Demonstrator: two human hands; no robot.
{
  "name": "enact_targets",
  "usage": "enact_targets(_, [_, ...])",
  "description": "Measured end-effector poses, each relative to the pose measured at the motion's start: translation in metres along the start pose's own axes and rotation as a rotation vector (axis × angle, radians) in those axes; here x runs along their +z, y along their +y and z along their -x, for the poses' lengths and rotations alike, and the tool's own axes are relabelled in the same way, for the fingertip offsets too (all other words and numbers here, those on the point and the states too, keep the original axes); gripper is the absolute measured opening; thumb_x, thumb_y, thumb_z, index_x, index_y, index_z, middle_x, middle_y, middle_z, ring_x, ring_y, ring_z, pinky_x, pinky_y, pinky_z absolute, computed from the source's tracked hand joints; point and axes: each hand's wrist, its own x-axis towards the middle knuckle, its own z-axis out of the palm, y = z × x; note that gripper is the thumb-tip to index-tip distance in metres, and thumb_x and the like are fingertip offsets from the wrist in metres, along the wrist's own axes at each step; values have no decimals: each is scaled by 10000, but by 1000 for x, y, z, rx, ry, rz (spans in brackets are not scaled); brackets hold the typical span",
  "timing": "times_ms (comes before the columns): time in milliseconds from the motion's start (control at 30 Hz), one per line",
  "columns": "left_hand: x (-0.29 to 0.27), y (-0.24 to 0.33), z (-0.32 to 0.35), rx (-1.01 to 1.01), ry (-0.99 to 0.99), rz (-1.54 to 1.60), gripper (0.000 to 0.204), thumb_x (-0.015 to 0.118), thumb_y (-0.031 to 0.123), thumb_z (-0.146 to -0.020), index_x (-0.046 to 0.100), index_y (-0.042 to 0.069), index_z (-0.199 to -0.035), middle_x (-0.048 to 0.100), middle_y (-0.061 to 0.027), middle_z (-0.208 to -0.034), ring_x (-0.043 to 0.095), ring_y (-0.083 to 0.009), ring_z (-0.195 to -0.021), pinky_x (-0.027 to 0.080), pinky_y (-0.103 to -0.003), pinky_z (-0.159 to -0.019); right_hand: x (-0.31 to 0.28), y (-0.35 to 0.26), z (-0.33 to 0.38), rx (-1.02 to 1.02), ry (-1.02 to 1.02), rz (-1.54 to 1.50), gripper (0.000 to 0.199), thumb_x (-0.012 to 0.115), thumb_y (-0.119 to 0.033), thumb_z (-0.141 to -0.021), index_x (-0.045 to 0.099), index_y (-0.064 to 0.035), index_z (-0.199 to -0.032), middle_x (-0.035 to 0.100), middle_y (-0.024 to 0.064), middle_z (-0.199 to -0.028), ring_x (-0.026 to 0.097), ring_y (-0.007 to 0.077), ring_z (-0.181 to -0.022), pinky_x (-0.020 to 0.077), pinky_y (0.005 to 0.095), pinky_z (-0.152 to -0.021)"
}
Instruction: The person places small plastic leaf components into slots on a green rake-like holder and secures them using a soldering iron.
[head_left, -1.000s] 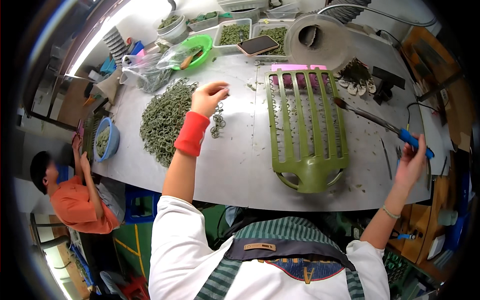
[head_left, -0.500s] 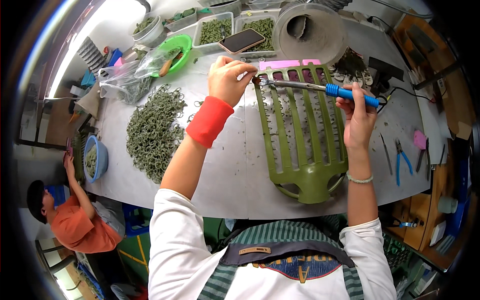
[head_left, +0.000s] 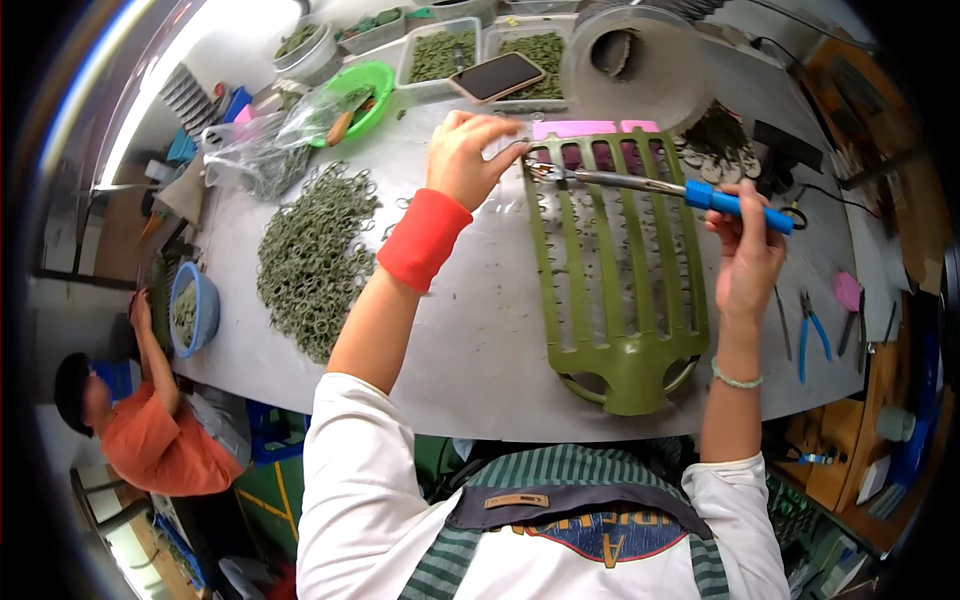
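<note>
My right hand is closed round the blue handle of a soldering iron, whose long metal shaft points left. Its tip lies over the far left corner of an olive-green slotted frame, with small hook-like bits along its bars. My left hand, with a red wristband, is pinched close to that tip and corner. Its index finger is blurred, so anything between the fingertips is too small to make out. Left of my forearm lies a heap of grey-green rings. Pink pieces show at the frame's far end.
At the back stand tubs of green pieces, a phone resting on them, and a round translucent container. A green basket and plastic bag sit far left. Blue pliers lie right. A co-worker sits left.
The iron's handle and my right hand have shifted right, and its tip has moved slightly right too. My left hand stays by the corner, its fingers moving. The whole view has shifted slightly.
</note>
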Motion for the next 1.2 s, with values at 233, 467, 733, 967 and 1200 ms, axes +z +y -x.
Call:
enact_targets(233, [-80, -96, 58, -950, -88, 57, 318, 731, 313, -812, 635, 10, -834, 655, -43, -685, 613, -102, -543, 501, -253, -531, -2, -11, 9, 53, 21, 8, 239, 632, -228, -897, 669, 8, -884, 663, 65, -770, 629, 103, -608, 540, 221, -579])
enact_targets(467, [-55, -115, 101, -784, -348, -169, 467, 662, 458, -837, 600, 9, -724, 566, -89, -596, 481, -178, -538, 409, -370, -529, -6, 2, 16, 69, -58, -181, 291, 604, -294, -921, 637, -7, -961, 672, 97, -900, 621, 133, -663, 526, 275, -595])
enact_targets(733, [-46, -198, 127, -612, -82, 363, 194, 627, 186, -916, 569, 3, -943, 612, -50, -859, 594, -125, -774, 526, -276, -725, -31, -15, 35, 43, -80, -128, 337, 620, -315, -915, 639, 20, -887, 643, 65, -731, 610, 100, -595, 509, 235, -545])
enact_targets(967, [-59, -149, 107, -608, -150, 424, 269, 613, 135, -918, 627, -62, -1102, 652, -112, -1043, 622, -161, -937, 523, -279, -846, -22, -10, 34, 16, -43, -212, 353, 636, -296, -902, 627, 49, -828, 640, 100, -705, 617, 126, -559, 540, 252, -514])
enact_targets(1200, [-65, -110, 91, -554, -193, 358, 259, 597, 153, -932, 635, -25, -1118, 661, -93, -1022, 622, -147, -903, 503, -268, -809, -17, -13, 34, -15, -58, -243, 356, 636, -302, -903, 644, 54, -886, 648, 90, -726, 610, 116, -566, 529, 242, -516])
